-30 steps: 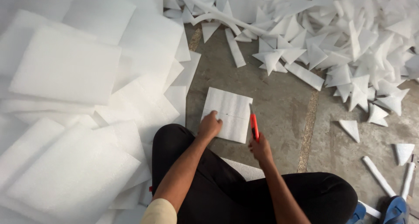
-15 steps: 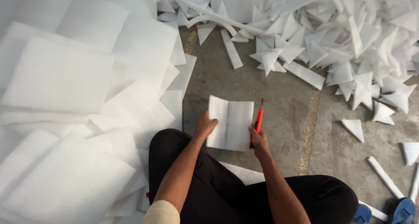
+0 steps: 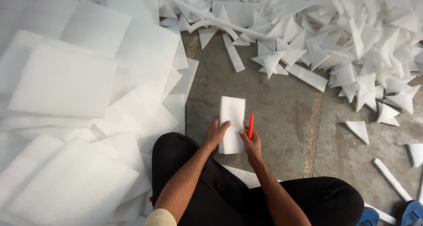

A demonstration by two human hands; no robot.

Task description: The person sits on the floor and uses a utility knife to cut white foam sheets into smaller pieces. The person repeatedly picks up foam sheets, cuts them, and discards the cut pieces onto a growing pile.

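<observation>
White foam sheet, folded (image 3: 232,124): one narrow rectangle, lay on the concrete floor (image 3: 282,116) just ahead of the seated person's knees. Left hand (image 3: 215,133) was closed on its near left edge, thumb on top; right hand (image 3: 251,140) touched the near right edge while gripping an orange-red cutter (image 3: 250,125). Judged very light, soft, springy, easily creased or torn, likely to unfold if released; best held by pinching both long edges near the fold. Stacked foam sheets (image 3: 66,85) lay at left; triangular foam offcuts (image 3: 352,41) were heaped far right.
</observation>
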